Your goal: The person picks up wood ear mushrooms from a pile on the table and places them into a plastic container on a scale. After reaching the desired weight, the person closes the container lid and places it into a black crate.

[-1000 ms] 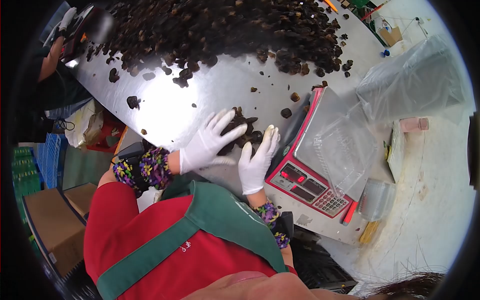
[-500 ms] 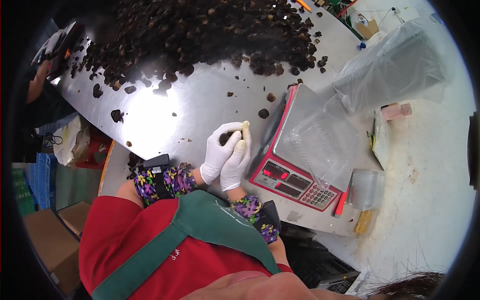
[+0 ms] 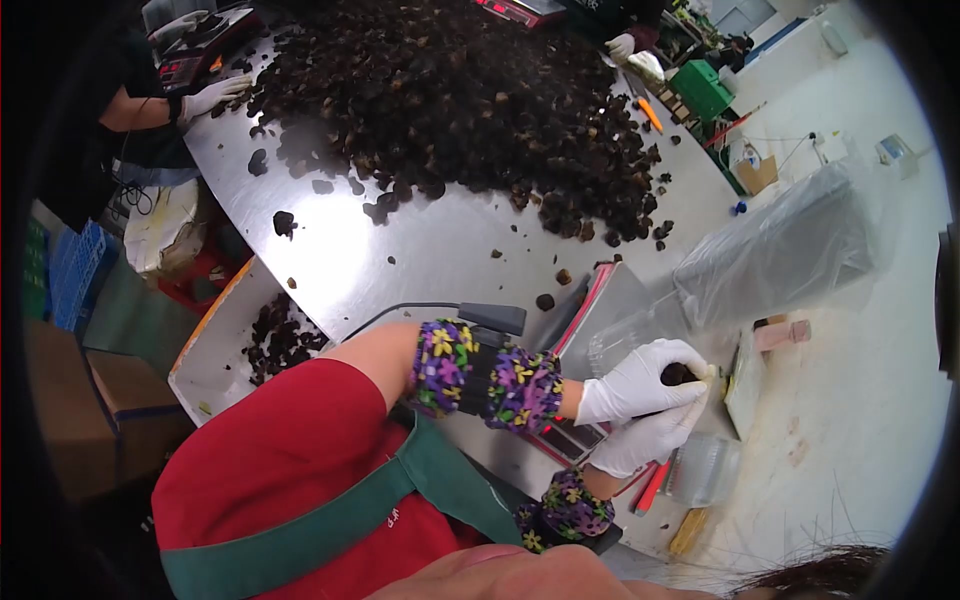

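My left hand (image 3: 640, 382), in a white glove, is closed around a dark brown, dried-mushroom-like piece (image 3: 678, 375). My right hand (image 3: 645, 445), also gloved, is cupped against it from below, and the fingertips of both hands meet beyond the piece. Both hands are above the right side of a red digital scale (image 3: 562, 442), whose display is partly covered by my left forearm. A clear plastic tray (image 3: 610, 345) rests on the scale's pan, partly hidden by my hand. Just beyond my right hand stand clear plastic containers (image 3: 706, 470), with a red stick-like tool (image 3: 653, 488) beside them.
A big pile of dark pieces (image 3: 450, 110) covers the far metal table (image 3: 440, 260). A white bin (image 3: 205, 375) holds more. A large clear bag (image 3: 785, 255) and a pink bottle (image 3: 785, 336) are rightward. Co-workers' gloved hands (image 3: 215, 97) show at the far edges.
Both hands have moved right, from in front of the scale to over its right side, with the dark piece still held. The view has shifted, showing more of the far table.
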`<state>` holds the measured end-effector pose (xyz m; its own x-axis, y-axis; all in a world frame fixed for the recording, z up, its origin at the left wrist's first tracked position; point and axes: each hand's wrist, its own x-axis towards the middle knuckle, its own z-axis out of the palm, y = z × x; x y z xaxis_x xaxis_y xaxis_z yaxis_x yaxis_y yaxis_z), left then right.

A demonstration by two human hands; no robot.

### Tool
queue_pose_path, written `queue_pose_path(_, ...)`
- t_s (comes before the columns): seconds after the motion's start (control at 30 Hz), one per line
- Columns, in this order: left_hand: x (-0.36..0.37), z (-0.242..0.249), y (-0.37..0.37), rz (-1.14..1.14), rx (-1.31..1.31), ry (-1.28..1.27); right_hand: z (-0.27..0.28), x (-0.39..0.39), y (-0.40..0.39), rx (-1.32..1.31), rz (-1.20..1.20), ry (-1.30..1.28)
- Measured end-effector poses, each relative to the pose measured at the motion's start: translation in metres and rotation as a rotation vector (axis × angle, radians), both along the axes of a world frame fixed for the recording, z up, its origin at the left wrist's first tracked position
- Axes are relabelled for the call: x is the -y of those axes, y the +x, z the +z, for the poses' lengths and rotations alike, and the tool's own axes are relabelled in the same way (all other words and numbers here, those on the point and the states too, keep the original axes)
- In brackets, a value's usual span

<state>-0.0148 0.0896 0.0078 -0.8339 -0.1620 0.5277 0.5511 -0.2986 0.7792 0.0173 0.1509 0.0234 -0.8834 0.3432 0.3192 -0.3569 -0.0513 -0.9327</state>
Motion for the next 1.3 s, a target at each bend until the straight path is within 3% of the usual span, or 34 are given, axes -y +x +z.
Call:
queue_pose_path(0.03,-0.006,-0.006,-0.01,0.023,0.112,-0.193,-0.007,-0.017,-0.008,-0.015,0.004,0.004)
queue_pose_path(0.07,-0.011,-0.01,-0.015,0.045,0.228,-0.386,-0.013,-0.03,-0.012,0.149,0.015,0.059)
queue_pose_path(0.1,-0.012,-0.009,-0.014,0.047,0.218,-0.383,-0.015,-0.039,-0.014,0.314,0.026,0.112)
queue_pose_path(0.17,-0.008,-0.009,-0.009,0.262,0.263,-0.614,-0.017,-0.047,-0.014,0.316,0.072,0.102)
queue_pose_path(0.2,-0.004,-0.009,-0.007,0.408,0.074,-0.615,-0.018,-0.046,-0.012,0.236,0.057,0.17)
queue_pose_path(0.23,0.001,-0.009,-0.007,0.406,0.081,-0.623,-0.019,-0.044,-0.009,0.16,0.038,0.236)
queue_pose_path(0.27,0.01,-0.01,-0.009,0.351,-0.02,-0.531,-0.017,-0.045,-0.007,0.063,-0.074,0.538)
queue_pose_path(0.33,0.045,0.0,-0.006,0.257,-0.137,-0.406,-0.005,-0.026,0.013,-0.053,-0.166,0.638)
queue_pose_path(0.37,0.065,-0.004,-0.014,0.323,-0.132,-0.48,-0.001,-0.015,0.024,-0.183,-0.259,0.742)
queue_pose_path(0.43,0.111,-0.035,-0.045,0.496,-0.036,-0.623,-0.005,-0.004,0.05,-0.258,0.02,0.726)
queue_pose_path(0.5,0.168,-0.069,-0.081,0.639,0.156,-0.879,-0.029,0.012,0.075,-0.129,0.425,0.603)
queue_pose_path(0.57,0.214,-0.102,-0.109,0.924,0.187,-1.41,-0.05,0.037,0.085,-0.067,0.745,0.598)
queue_pose_path(0.63,0.245,-0.141,-0.138,0.956,0.186,-1.657,-0.076,0.054,0.09,0.151,0.996,0.486)
queue_pose_path(0.83,0.246,-0.153,-0.161,0.876,0.244,-1.81,-0.148,0.071,0.097,0.047,0.955,0.658)
queue_pose_path(0.9,0.251,-0.148,-0.159,0.81,0.241,-1.845,-0.153,0.073,0.098,0.03,0.829,0.656)
queue_pose_path(1.0,0.252,-0.134,-0.13,0.782,0.168,-1.497,-0.153,0.073,0.099,0.05,0.817,0.625)
queue_pose_path(1.03,0.252,-0.128,-0.11,0.79,0.183,-1.501,-0.152,0.073,0.099,0.05,0.833,0.624)
queue_pose_path(1.1,0.254,-0.108,-0.054,0.758,0.024,-1.116,-0.151,0.073,0.098,-0.002,0.82,0.624)
queue_pose_path(1.23,0.296,-0.082,0.09,0.8,0.083,-1.138,-0.157,0.071,0.097,-0.003,0.853,0.602)
queue_pose_path(1.3,0.32,-0.081,0.16,0.837,0.341,-1.22,-0.156,0.072,0.098,-0.029,0.833,0.638)
